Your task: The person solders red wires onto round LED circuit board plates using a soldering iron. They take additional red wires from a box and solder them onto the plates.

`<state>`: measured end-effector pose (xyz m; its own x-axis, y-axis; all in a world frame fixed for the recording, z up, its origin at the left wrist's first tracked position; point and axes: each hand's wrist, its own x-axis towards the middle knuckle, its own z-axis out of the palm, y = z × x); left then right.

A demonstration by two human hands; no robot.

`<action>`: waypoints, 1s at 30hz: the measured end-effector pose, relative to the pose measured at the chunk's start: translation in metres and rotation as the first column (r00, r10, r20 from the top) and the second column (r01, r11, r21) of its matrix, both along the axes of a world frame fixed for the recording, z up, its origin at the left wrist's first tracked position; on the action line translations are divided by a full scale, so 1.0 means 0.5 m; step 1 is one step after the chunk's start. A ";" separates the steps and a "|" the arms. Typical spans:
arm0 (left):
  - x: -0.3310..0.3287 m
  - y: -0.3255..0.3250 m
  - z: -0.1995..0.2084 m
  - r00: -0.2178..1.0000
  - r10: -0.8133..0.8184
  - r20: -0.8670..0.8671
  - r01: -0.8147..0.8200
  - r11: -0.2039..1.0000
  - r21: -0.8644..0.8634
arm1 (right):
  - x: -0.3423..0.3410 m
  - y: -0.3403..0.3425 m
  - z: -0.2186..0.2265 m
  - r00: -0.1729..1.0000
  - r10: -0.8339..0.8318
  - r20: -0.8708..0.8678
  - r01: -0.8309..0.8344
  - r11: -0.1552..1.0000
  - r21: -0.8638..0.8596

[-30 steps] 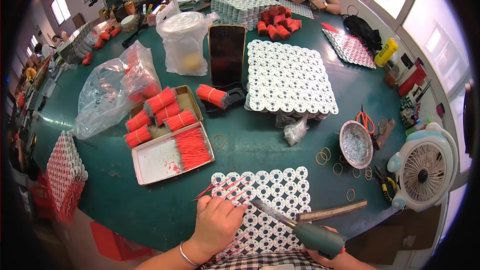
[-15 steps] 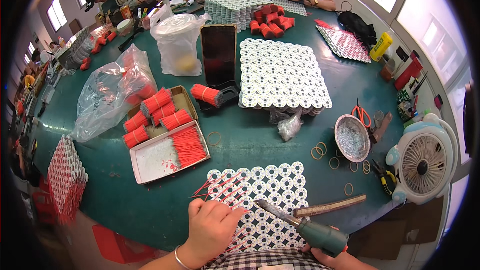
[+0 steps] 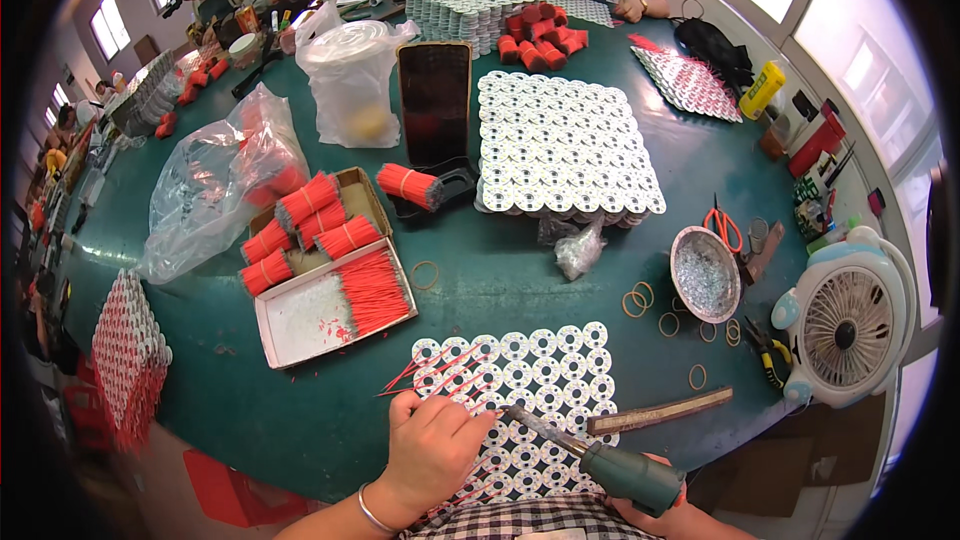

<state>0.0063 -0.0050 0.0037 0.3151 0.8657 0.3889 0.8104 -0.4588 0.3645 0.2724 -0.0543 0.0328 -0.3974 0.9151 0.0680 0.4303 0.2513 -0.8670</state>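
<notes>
A sheet of round white circuit boards [image 3: 545,372] lies on the table in front of me, with several thin red wires [image 3: 430,368] attached along its left columns. Over those columns, my left hand [image 3: 432,452] is closed in a pinch on a red wire, its end at the fingertips. My right hand [image 3: 655,508] grips a dark green soldering gun [image 3: 632,475] from below. The gun's long metal tip points left and reaches the sheet right beside my left fingertips. Most of my right fingers are hidden behind the gun's body.
A box [image 3: 305,330] holds loose and bundled red wires. Beyond stand a phone [image 3: 435,105] and a stack of board sheets [image 3: 565,145]. To the right are a metal bowl [image 3: 705,275], a wooden stick [image 3: 660,411], pliers [image 3: 770,352] and a fan [image 3: 845,330]. Two people work across the table.
The soldering gun has shifted slightly left, bringing its tip to my left fingertips. My left hand has moved a little to the right. Across the table, a person's hands have shifted.
</notes>
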 end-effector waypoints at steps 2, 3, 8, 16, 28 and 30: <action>0.001 0.002 0.000 1.000 -0.011 0.019 0.011 1.000 -0.009 | -0.001 0.000 0.003 0.999 -0.037 -0.017 0.036 0.998 -0.053; 0.001 0.002 -0.001 1.000 -0.011 0.019 0.011 1.000 -0.009 | -0.001 0.000 0.003 0.999 -0.037 -0.016 0.037 0.998 -0.054; 0.003 0.002 0.002 0.999 -0.012 0.031 0.013 1.000 -0.017 | 0.000 0.003 0.002 0.991 0.000 0.133 -0.009 0.998 0.062; 0.005 -0.001 -0.002 1.000 -0.011 0.022 0.011 1.000 0.019 | 0.023 -0.037 -0.064 0.998 -0.044 -0.048 0.048 0.995 0.084; -0.056 -0.058 0.051 0.987 0.156 -0.022 -0.155 0.986 0.054 | 0.024 -0.095 -0.067 0.867 -0.232 -0.442 0.105 0.951 -0.292; -0.034 -0.058 0.049 0.993 0.119 0.012 -0.120 0.990 0.076 | 0.024 -0.095 -0.090 0.933 -0.146 -0.328 0.097 0.982 -0.161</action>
<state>-0.0106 -0.0338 0.0284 0.2082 0.8646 0.4573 0.8583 -0.3857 0.3385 0.2844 -0.1018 -0.0121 -0.2586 0.9649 0.0464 0.1268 0.0816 -0.9886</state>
